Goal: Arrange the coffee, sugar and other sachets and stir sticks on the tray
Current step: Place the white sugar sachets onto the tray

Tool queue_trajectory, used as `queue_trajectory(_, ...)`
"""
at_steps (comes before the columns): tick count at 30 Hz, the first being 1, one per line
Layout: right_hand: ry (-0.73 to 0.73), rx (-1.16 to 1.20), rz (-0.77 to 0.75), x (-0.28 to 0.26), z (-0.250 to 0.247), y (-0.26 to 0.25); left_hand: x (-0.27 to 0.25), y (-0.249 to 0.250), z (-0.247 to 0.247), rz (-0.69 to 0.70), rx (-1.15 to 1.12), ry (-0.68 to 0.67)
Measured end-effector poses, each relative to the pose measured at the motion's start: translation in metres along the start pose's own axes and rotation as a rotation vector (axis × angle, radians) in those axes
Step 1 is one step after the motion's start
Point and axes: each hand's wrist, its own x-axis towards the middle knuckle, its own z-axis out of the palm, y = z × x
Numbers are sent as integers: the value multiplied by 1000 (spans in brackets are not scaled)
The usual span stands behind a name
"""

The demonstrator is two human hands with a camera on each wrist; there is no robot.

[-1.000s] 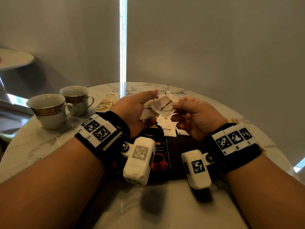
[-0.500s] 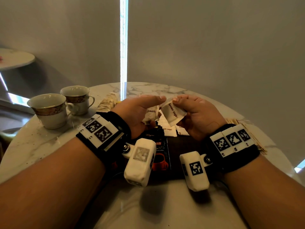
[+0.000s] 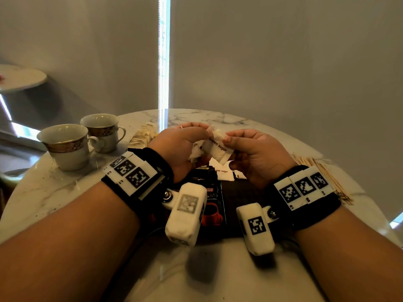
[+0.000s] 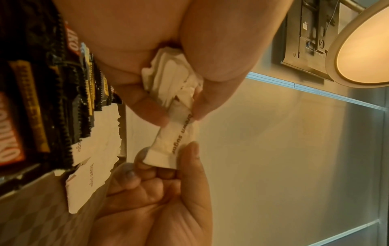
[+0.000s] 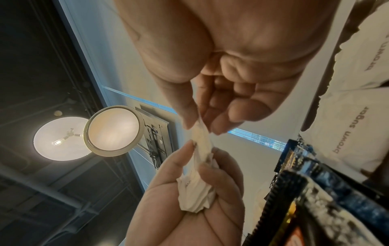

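While my left hand (image 3: 182, 149) clutches a wad of sachets (image 4: 166, 78), right hand (image 3: 254, 152) grip pinches one sugar sachet (image 3: 219, 149) w/ thumb & fingers.

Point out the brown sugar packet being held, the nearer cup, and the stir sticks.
Brown sugar packet (image 3: 219, 150), head view, printed face.
Nearer cup (image 3: 66, 149), head view, outer wall.
Stir sticks (image 3: 322, 173), head view, middle of pile.

**Dim room, one bright slit, warm lamps overhead**

The head view is dim and soft; a bright window strip (image 3: 163, 62) beyond the hands glares. The wrist cameras cast blurred shadows on the table (image 3: 218, 280). Both wrist views bend at the edges, with glowing ceiling lamps (image 5: 113, 130) and out-of-focus palms.
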Motion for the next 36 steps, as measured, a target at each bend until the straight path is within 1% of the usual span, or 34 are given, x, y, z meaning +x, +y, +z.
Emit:
queue_trajectory(5,11,-16,-7,1,-1,0,0,-1,-1,-13,40,-39)
queue_trajectory(9,-4,-8,-12,1,-1,1,0,0,-1,-1,62,-9)
queue_trajectory(14,-7,-1,-4,2,-2,1,1,2,-1,33,-4,12)
queue_trajectory(16,-5,2,1,3,-4,1,1,1,-1,37,4,14)
queue_trajectory(27,-4,-3,-8,9,-6,5,2,-1,-3,-24,57,27)
queue_trajectory(30,28,10,-12,14,-11,5,1,1,-2,-32,13,30)
queue_trajectory(33,112,39,-1,24,-25,6,3,2,-2,-29,-44,84)
queue_trajectory(36,172,32,89,32,-42,10,4,2,-3,-29,-40,94)
